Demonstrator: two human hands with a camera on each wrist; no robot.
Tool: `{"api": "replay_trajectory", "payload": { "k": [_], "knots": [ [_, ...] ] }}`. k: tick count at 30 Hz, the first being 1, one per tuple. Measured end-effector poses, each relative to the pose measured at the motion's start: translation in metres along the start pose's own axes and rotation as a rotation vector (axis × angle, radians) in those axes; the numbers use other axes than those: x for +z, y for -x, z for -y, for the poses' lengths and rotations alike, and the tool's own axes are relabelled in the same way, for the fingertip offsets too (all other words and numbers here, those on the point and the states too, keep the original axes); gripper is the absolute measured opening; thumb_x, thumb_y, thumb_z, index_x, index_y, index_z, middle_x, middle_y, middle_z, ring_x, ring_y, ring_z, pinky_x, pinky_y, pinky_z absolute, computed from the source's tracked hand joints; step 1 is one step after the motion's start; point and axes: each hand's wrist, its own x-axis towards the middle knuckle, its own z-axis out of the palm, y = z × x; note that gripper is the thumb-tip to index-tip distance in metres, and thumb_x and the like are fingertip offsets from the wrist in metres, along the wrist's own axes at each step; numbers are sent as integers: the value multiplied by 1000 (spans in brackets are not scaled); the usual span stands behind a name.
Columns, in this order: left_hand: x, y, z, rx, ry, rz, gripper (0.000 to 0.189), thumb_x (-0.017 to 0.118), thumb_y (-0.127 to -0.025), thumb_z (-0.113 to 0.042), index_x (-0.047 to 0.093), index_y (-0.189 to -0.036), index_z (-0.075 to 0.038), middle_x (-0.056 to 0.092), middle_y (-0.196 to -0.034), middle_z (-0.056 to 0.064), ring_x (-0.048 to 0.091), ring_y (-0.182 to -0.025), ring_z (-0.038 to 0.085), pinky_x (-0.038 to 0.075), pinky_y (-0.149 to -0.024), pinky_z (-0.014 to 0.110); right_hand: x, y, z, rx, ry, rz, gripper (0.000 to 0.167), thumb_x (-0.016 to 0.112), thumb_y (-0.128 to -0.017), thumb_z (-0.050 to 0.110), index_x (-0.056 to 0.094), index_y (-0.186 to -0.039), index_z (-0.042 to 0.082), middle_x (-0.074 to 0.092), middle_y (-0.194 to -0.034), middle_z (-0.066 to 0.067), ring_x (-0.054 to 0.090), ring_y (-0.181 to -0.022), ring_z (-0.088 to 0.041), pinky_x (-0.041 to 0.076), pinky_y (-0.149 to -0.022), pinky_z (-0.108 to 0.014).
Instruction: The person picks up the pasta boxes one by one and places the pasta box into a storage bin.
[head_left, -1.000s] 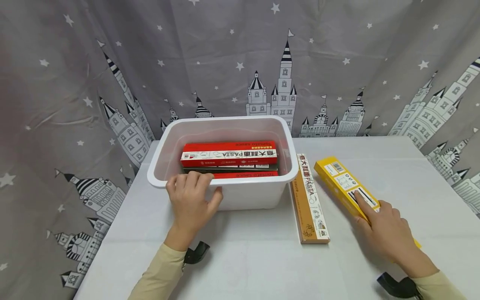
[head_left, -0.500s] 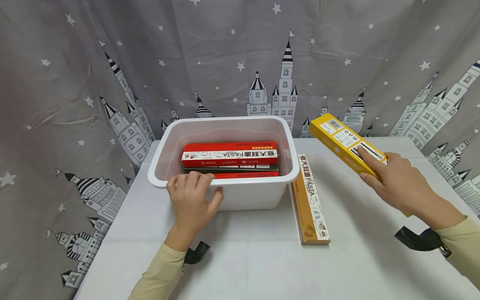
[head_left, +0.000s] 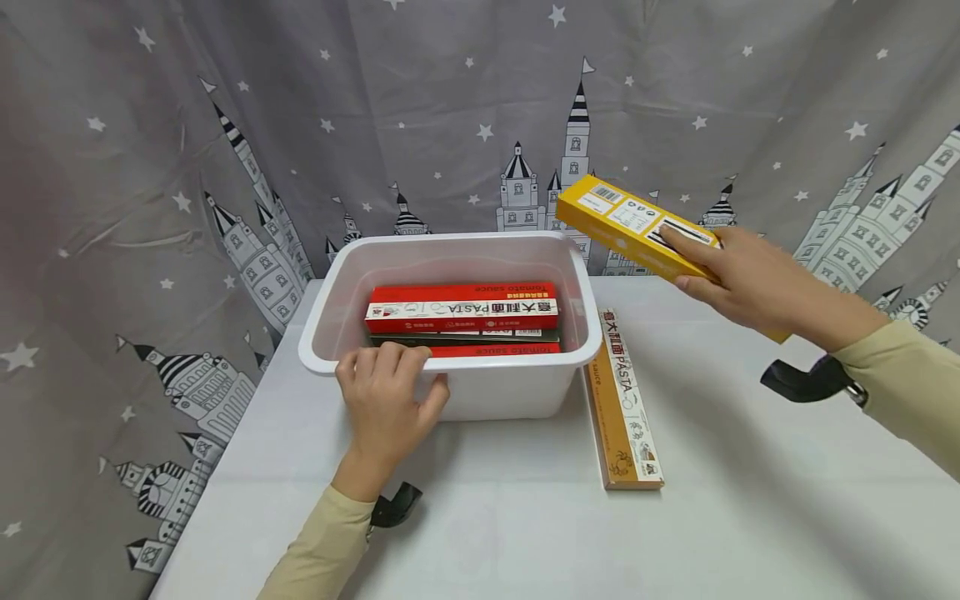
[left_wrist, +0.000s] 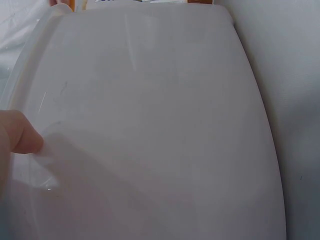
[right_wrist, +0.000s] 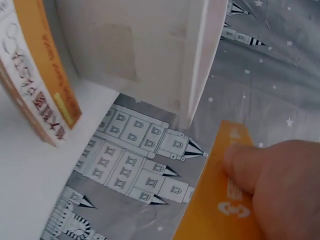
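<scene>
My left hand grips the near rim of a white plastic bin, its fingers over the edge and its thumb on the outer wall. In the left wrist view the thumb presses against that wall. Inside the bin lie red pasta boxes with a dark one between them. Up in the air to the right, my right hand holds a yellow pasta box, tilted, with its far end near the bin's back right corner. In the right wrist view the thumb lies along the yellow box.
An orange-brown pasta box lies on the white table, close beside the bin's right wall. Behind the table hangs a grey curtain printed with castles and stars.
My right hand has lifted the yellow pasta box off the table and carried it up and left toward the bin. The left hand has stayed on the rim.
</scene>
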Motion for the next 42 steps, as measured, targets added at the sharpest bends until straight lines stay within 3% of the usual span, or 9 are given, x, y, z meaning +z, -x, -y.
{"api": "replay_trajectory", "payload": {
  "k": [11, 22, 28, 34, 42],
  "knots": [
    [0, 0, 0, 2, -1, 0, 21, 61, -80, -24, 65, -90, -6, 59, -80, 13, 49, -78, 36, 33, -86, 55, -26, -52, 42, -131, -10, 96, 68, 56, -101, 35, 25, -161, 33, 54, -128, -27, 52, -104, -36, 45, -74, -42],
    [-1, 0, 0, 1, -8, 12, 20, 60, -81, -24, 65, -90, -6, 59, -81, 14, 50, -79, 36, 33, -86, 55, -21, -90, 97, -300, -34, 205, 63, 56, -102, 39, 29, -159, 40, 57, -129, -19, 54, -109, -31, 48, -88, -47],
    [-2, 0, 0, 0, -5, 21, 20, 61, -82, -24, 65, -90, -6, 59, -81, 14, 49, -79, 37, 33, -87, 55, -10, -102, 131, -388, -31, 248, 64, 60, -100, 43, 31, -157, 43, 58, -130, -14, 56, -111, -29, 50, -97, -48],
    [-2, 1, 1, 7, -13, 17, 22, 60, -82, -26, 65, -91, -7, 59, -81, 12, 48, -79, 36, 33, -86, 55, 1, -108, 155, -508, 25, 239, 63, 60, -99, 41, 35, -157, 42, 59, -128, -17, 56, -110, -30, 50, -93, -47],
    [-4, 1, 1, 1, -5, 33, 22, 61, -82, -25, 65, -92, -6, 61, -84, 13, 51, -82, 37, 34, -86, 55, 10, -112, 174, -581, 65, 246, 60, 60, -100, 41, 38, -156, 39, 54, -144, -21, 55, -124, -34, 49, -103, -51]
  ]
}}
